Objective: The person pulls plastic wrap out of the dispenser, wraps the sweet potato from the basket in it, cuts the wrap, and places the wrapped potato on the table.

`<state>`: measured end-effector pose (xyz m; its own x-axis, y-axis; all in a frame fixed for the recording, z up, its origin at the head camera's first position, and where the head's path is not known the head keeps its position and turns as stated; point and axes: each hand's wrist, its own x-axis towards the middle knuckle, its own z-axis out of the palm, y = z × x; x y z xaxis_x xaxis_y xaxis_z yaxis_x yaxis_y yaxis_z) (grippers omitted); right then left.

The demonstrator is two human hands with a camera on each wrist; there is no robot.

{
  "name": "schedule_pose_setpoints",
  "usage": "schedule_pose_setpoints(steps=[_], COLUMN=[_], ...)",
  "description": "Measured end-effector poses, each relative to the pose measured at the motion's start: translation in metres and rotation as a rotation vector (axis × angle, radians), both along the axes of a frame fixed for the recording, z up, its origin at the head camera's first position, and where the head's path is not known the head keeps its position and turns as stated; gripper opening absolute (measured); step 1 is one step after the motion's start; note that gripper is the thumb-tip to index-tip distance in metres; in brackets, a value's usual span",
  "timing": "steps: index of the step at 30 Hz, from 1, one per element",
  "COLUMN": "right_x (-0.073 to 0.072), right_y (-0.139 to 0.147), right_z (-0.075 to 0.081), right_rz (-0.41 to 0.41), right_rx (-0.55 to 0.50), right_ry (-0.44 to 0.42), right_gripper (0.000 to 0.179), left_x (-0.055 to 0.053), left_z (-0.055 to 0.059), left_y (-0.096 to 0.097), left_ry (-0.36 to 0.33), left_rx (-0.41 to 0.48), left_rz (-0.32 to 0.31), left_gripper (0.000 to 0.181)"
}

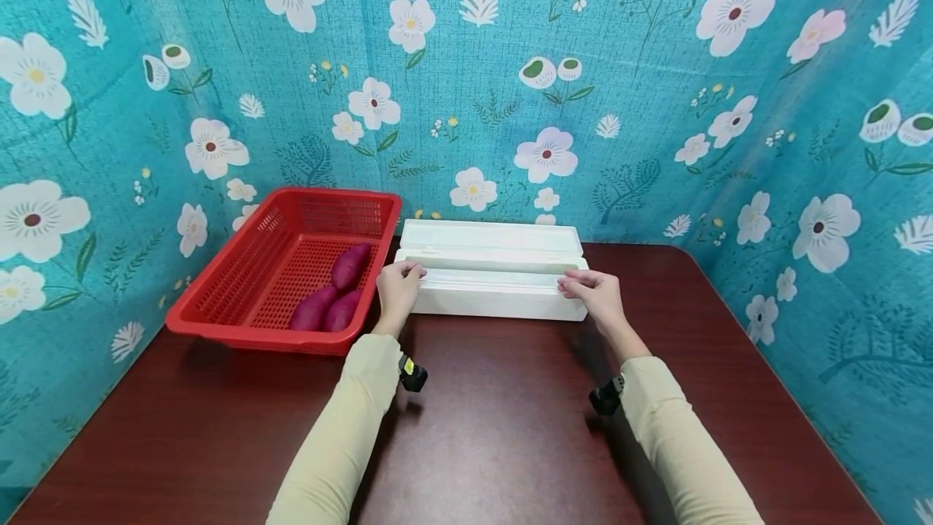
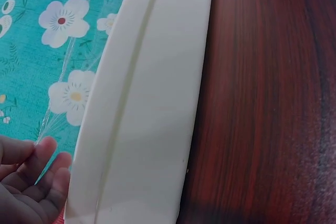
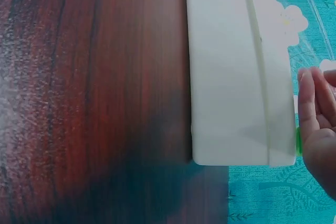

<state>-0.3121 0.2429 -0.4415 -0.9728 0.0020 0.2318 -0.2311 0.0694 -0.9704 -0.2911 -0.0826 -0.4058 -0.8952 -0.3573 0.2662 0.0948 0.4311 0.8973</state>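
A long white cling film dispenser box (image 1: pixel 499 304) lies across the back of the table with its lid (image 1: pixel 488 235) raised. Clear cling film (image 2: pixel 67 59) stretches up out of the box, its edge bunched toward each hand. At the left end, my left hand (image 1: pixel 398 292) pinches the film between thumb and fingertips. My right hand (image 1: pixel 599 298) pinches the film at the right end; in the right wrist view the thumb is partly cut off by the frame edge. Both hands are above the box's opening. The roll inside is not clearly visible.
Left of the box, a red plastic basket (image 1: pixel 266 339) holds three purple sweet potatoes (image 1: pixel 312 310). The dark brown wooden table (image 1: pixel 503 428) ends at a blue-green flowered cloth (image 1: pixel 452 128) behind and at the sides.
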Motion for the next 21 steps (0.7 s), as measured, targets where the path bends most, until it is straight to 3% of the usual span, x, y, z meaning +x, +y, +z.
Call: schedule_pose_setpoints(steps=[1,5,10,13,15,21], right_x=[-0.007,-0.007,0.018,0.018,0.009,-0.050], right_y=[0.004,0.004,-0.011,-0.011,-0.005,0.029], right_z=[-0.007,-0.004,0.034,0.034,0.022,-0.050], right_rz=[-0.004,-0.074,-0.105,-0.090,-0.086,-0.069], right_rx=[-0.001,0.124,0.220,0.222,0.213,0.132], right_ry=[0.003,-0.055,-0.119,-0.097,-0.075,0.007], right_gripper=[0.032,0.038,0.041,0.042,0.043,0.033], left_x=[0.000,0.000,-0.001,0.000,0.000,0.001], left_z=[0.001,0.002,0.002,0.002,0.003,0.006], left_y=[0.000,0.000,0.000,0.000,-0.001,0.000], left_ry=[0.003,0.014,0.038,0.045,0.048,0.081], left_rx=[-0.002,-0.005,0.015,0.040,0.051,0.061], left_rz=[0.002,0.010,0.019,0.023,0.026,0.023], left_gripper=[0.015,0.014,0.013,0.014,0.015,0.015])
